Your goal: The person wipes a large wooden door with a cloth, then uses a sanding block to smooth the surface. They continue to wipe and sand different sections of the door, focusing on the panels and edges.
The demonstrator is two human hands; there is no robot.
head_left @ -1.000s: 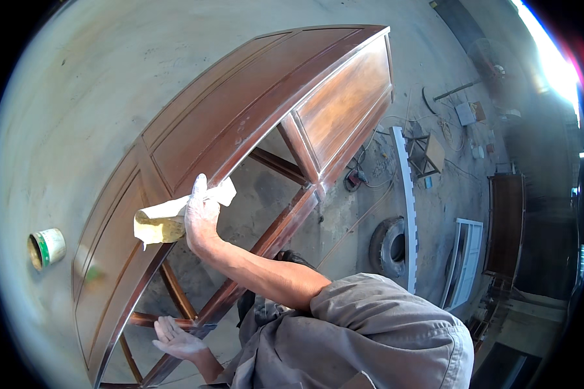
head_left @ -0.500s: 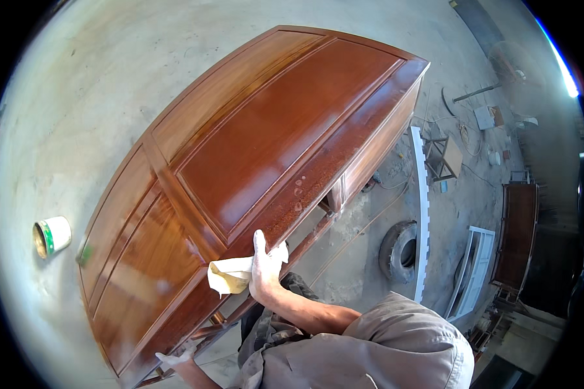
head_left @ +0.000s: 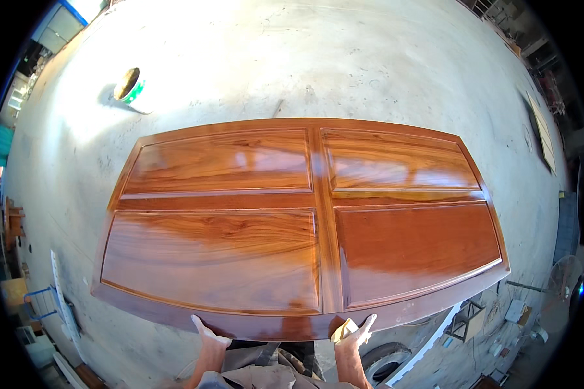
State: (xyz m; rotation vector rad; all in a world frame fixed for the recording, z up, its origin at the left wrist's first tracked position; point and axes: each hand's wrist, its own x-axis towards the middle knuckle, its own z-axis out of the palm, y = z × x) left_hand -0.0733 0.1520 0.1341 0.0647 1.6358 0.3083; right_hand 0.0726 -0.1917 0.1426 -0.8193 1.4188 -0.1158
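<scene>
A large, glossy reddish-brown wooden furniture piece [head_left: 326, 259] with four framed panels lies in front of me, its top face up. My left hand [head_left: 209, 332] grips its near edge left of the middle, thumb on top and the other fingers hidden below the rim. Farther right along the same edge is my right hand [head_left: 355, 334], thumb raised. Between that hand and the edge is a folded pale-yellow sheet [head_left: 342, 330], which looks like sandpaper. Pale dust whitens both hands.
A white and green bucket [head_left: 131, 87] stands on the concrete floor beyond the far left corner. Near my right side lie a tyre [head_left: 384, 358] and a long white strip [head_left: 428, 340]. A small wooden stool [head_left: 467, 321] and a standing fan [head_left: 564, 275] are farther right.
My view has swung round, so the furniture's long edge now runs across in front of me. Both hands remain at that edge, and the yellow sheet is still with my right hand.
</scene>
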